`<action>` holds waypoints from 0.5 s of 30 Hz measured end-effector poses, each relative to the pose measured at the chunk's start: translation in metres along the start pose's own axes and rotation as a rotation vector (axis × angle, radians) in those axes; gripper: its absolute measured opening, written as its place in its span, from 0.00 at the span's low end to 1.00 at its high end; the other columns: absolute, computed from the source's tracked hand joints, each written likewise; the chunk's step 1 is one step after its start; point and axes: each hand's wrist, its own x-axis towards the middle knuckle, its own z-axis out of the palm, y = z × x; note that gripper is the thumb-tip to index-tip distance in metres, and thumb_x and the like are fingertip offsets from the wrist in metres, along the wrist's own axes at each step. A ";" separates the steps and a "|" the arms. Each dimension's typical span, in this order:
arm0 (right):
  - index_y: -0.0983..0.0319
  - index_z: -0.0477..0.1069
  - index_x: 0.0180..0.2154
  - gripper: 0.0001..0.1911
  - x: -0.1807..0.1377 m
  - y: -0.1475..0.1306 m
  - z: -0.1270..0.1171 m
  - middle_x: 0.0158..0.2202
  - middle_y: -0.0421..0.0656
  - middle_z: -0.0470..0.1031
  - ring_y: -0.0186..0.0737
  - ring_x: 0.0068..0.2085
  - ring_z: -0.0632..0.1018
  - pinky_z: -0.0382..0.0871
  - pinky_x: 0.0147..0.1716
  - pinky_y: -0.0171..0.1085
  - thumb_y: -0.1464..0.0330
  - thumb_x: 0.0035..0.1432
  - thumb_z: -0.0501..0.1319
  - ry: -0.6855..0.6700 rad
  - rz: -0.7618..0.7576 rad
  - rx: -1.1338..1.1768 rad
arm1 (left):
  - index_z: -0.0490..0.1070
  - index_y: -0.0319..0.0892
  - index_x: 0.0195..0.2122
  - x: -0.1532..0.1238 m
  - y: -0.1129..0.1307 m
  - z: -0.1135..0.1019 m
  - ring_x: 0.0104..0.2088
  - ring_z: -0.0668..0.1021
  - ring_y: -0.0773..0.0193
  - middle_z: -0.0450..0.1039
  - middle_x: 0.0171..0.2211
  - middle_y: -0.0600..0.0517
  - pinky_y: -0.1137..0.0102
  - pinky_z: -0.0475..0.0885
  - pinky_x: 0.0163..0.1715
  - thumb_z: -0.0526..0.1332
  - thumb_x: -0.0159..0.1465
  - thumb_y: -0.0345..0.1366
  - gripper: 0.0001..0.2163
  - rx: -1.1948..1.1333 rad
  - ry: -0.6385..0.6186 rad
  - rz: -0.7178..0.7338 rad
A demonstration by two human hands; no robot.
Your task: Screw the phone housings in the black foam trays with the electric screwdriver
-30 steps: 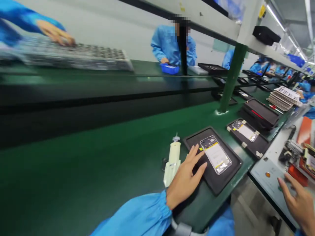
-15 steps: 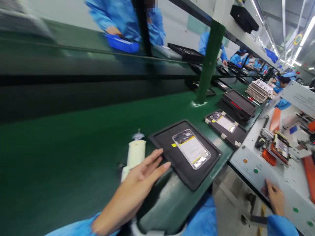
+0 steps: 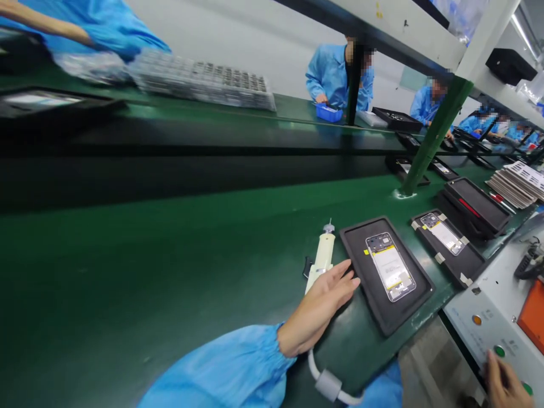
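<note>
Two bare hands are showing in the head view, in blue sleeves.

Left hand (image 3: 321, 306): fingers are reaching out straight, slightly parted, pinching nothing visible. Fingertips are sitting right at the near edge of a black tray (image 3: 376, 300); can't tell if they're touching it. An opened smartphone (image 3: 391, 266) is lying in that tray, just past the fingertips, white battery showing, yellow tab (image 3: 366, 252) sticking out on the side toward the hand. A cream handheld tool (image 3: 323, 252) with a thin tip is lying behind the hand, its lower end being hidden by it. A grey cable (image 3: 313, 365) is running below the wrist.

Right hand (image 3: 505, 382): partly cut off by the frame, fingers bending beside a green button (image 3: 499, 351) on a control panel (image 3: 461, 317). Can't tell if it's pressing or pinching anything. An orange button (image 3: 476, 320) is sitting up and left of it.

Beyond the left hand's tray, a taped tray (image 3: 459, 269) is holding a second smartphone (image 3: 446, 235); stacked black trays (image 3: 480, 209) are standing behind that.
</note>
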 end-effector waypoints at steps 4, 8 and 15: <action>0.64 0.76 0.35 0.25 0.001 -0.087 0.031 0.32 0.49 0.79 0.43 0.29 0.78 0.72 0.32 0.39 0.48 0.60 0.55 -0.031 -0.346 0.243 | 0.66 0.44 0.54 -0.005 -0.006 -0.003 0.65 0.58 0.49 0.53 0.66 0.44 0.52 0.59 0.60 0.72 0.52 0.39 0.29 -0.021 0.008 -0.041; 0.65 0.73 0.41 0.18 0.000 -0.165 0.050 0.41 0.53 0.77 0.46 0.42 0.77 0.70 0.43 0.43 0.58 0.65 0.55 -0.090 -0.721 0.337 | 0.63 0.44 0.57 -0.011 -0.013 -0.007 0.65 0.56 0.46 0.49 0.67 0.42 0.50 0.63 0.56 0.70 0.54 0.41 0.30 -0.011 -0.010 -0.071; 0.71 0.71 0.46 0.36 -0.019 -0.198 0.073 0.46 0.62 0.74 0.61 0.47 0.74 0.66 0.43 0.53 0.46 0.64 0.44 -0.194 -0.941 -0.059 | 0.62 0.44 0.59 -0.006 -0.018 -0.005 0.66 0.53 0.43 0.44 0.68 0.40 0.46 0.61 0.55 0.68 0.55 0.41 0.31 0.000 -0.022 -0.037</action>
